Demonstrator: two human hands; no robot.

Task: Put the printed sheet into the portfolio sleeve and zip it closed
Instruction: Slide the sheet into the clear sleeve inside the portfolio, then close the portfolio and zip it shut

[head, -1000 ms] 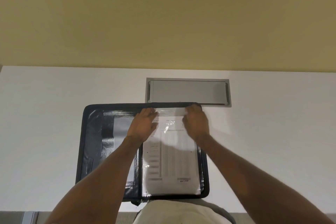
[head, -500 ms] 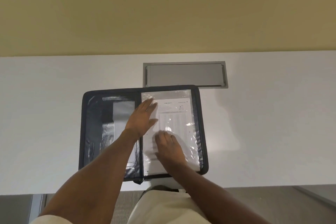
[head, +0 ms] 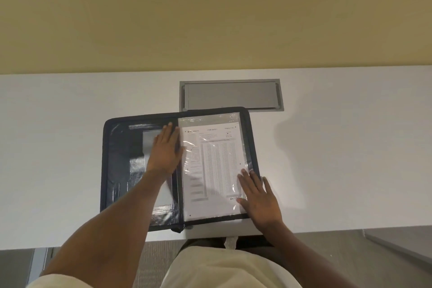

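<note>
A black zip portfolio [head: 117, 166] lies open flat on the white desk [head: 58, 147]. Its right half carries a clear plastic sleeve [head: 243, 147] with the printed sheet [head: 215, 163] inside it, text facing up. My left hand [head: 166, 149] rests flat across the spine, fingers spread, partly covering a grey inner pocket on the left half. At the sleeve's lower right corner my right hand [head: 259, 199] lies flat, overlapping the portfolio's right edge. Neither hand holds anything. The zip pull shows at the bottom of the spine [head: 180, 228].
A grey recessed cable hatch [head: 231, 96] sits in the desk just behind the portfolio. A yellow wall [head: 210, 18] rises behind the desk. The desk's near edge runs just below the portfolio, with my lap and grey floor beneath.
My right hand slid from the sleeve's top edge down across the sheet to its lower right corner. My left hand shifted left from the sheet's top onto the spine.
</note>
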